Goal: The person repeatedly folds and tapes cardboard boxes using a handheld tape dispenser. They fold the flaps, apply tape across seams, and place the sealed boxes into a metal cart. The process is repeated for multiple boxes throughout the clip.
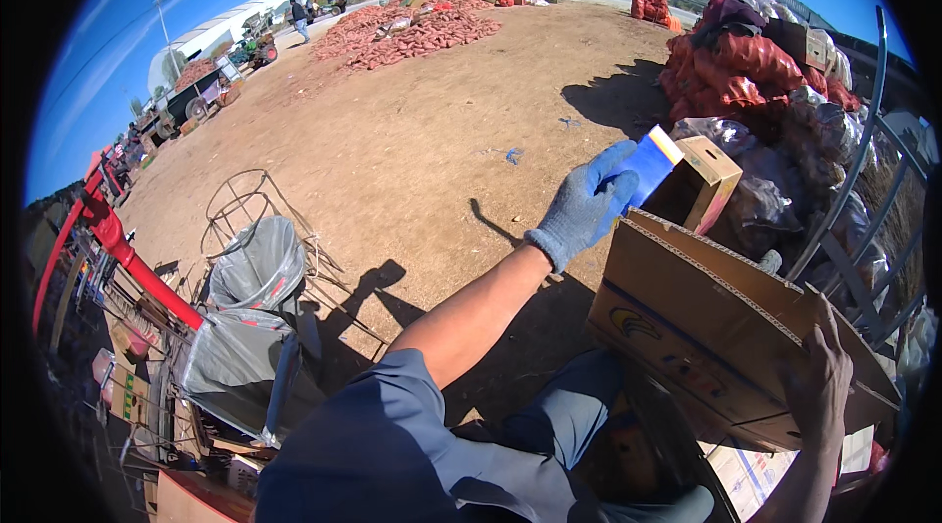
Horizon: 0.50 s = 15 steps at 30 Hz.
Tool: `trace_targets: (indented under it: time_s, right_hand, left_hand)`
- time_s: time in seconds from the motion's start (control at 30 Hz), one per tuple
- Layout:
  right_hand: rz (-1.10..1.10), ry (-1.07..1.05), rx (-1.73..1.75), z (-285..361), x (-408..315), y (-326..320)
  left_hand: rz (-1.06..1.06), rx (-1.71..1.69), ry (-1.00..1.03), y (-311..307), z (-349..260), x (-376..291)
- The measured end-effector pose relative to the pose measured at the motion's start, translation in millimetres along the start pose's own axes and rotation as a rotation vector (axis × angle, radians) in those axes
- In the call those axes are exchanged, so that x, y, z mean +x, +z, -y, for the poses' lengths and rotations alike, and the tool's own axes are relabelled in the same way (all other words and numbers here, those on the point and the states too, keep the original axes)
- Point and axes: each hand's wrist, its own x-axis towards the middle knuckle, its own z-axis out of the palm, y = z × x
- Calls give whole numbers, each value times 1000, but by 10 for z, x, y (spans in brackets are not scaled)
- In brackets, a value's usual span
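My left hand [589, 199], in a blue-grey knitted glove, reaches out and grips a blue cardboard piece [651, 162] with a pale edge; whether it is a flap or a small carton I cannot tell. Just below it is a large brown cardboard box [684, 332], tilted, with a printed side and an open top. My bare right hand [820, 368] grips the near wall of this box at its right end. Beyond the blue piece lies a smaller tan carton [714, 177] with a hand hole. A grey rounded thing [770, 262] shows past the box's rim.
Red mesh sacks [743, 74] and clear plastic bags [765, 192] are piled at the right beside a metal rail [857, 155]. At the left stand a wire frame [243, 206], grey plastic-lined holders [239, 354] and a red bar [147, 280]. Several people work farther off near scattered sacks [427, 30].
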Motion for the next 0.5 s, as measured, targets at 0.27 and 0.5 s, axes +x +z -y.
trace_targets:
  time_s: [0.27,0.5]
  right_hand:
    - [141,-94,88,-177,-122,-309]
    - [68,-111,33,-329,-372,-323]
  left_hand:
    - [826,219,-40,112,-795,357]
    - [1063,418,128,753,-1041,471]
